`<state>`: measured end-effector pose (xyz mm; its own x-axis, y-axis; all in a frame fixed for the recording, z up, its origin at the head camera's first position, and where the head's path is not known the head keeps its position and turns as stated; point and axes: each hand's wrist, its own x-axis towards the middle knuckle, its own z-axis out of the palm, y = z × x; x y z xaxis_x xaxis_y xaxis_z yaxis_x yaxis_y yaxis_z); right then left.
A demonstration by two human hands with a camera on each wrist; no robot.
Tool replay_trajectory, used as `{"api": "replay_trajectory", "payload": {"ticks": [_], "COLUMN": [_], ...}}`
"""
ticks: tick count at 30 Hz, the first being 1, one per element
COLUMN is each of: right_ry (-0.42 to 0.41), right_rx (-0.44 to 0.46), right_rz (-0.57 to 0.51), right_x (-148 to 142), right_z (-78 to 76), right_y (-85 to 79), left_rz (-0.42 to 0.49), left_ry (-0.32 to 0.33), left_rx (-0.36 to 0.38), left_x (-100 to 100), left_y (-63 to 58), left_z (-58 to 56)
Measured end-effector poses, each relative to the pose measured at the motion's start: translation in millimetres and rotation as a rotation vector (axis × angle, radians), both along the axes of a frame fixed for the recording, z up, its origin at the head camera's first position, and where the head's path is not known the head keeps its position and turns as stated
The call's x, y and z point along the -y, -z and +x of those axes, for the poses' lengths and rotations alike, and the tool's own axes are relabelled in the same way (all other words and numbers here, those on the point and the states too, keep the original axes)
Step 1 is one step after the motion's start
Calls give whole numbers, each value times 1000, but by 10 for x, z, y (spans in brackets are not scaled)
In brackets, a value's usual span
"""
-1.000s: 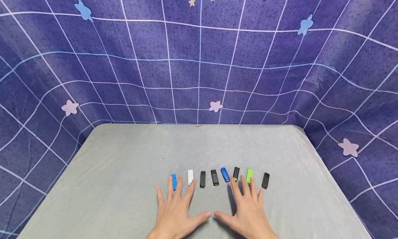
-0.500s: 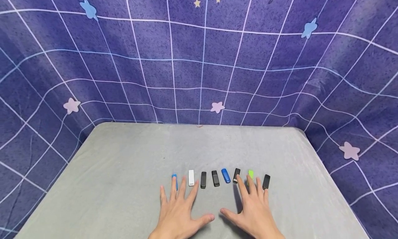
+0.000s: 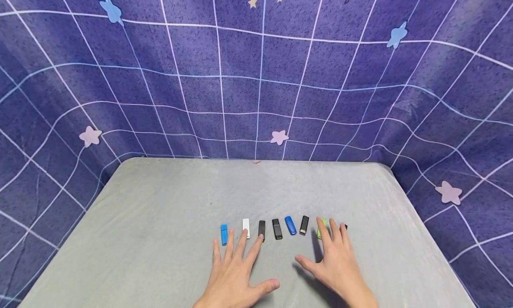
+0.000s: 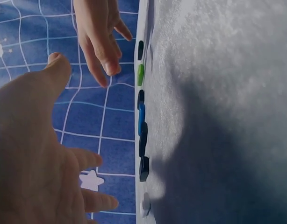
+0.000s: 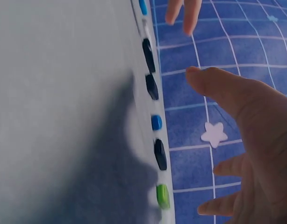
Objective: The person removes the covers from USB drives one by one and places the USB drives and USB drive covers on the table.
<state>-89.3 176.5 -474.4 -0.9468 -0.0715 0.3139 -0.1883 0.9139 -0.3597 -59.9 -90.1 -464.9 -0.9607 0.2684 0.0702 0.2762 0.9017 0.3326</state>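
Several USB flash drives lie in a row on the grey table. From the left in the head view come a light blue drive, a white drive, two black drives, a dark blue drive and a further black drive. A green drive and a last black one at the right end are partly hidden behind the right fingers. My left hand, fingers spread, hovers before the white drive and its black neighbour. My right hand, also spread, hovers by the green drive. Neither hand holds anything.
The grey-covered table reaches back to a purple-blue curtain with white grid lines and stars. That curtain also hangs along both sides. Both hands cast shadows on the cloth.
Both hands have shifted right, the right hand farther. The light blue drive is now uncovered, while the right-end black drive has become mostly hidden. The drives stay in their row.
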Motion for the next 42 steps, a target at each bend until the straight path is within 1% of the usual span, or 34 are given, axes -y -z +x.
{"api": "replay_trajectory", "payload": {"ticks": [3, 6, 8, 13, 16, 19, 23, 26, 28, 34, 38, 42], "right_ry": [19, 27, 29, 25, 43, 101, 229, 291, 299, 264, 271, 289], "right_rx": [22, 60, 70, 60, 72, 151, 283, 326, 327, 279, 292, 294], "right_rz": [-16, -59, -89, -158, -189, -227, -292, -305, -298, -254, -239, -232], "right_x": [-69, -138, -180, -269, -318, -366, -434, -488, -516, -528, -486, -457], "right_z": [-45, -72, -91, -158, -215, -298, -394, -439, -464, -519, -532, -526], "right_y": [-19, -44, -49, -33, -41, -67, -88, -71, -52, -10, 6, 1], "left_rz": [-3, 0, 0, 30, 44, 54, 65, 57, 51, 55, 56, 53], "left_ry": [9, 17, 24, 50, 60, 58, 55, 54, 52, 58, 64, 68], "left_rx": [9, 17, 15, 35, 47, 39, 36, 45, 51, 90, 123, 126], "left_x": [-5, -2, 1, 8, 9, 12, 21, 32, 41, 63, 71, 78], "left_y": [-2, 5, 12, 31, 36, 29, 16, 7, -1, -36, -51, -45], "left_z": [4, 17, 23, 30, 33, 36, 35, 31, 26, -14, -32, -29]}}
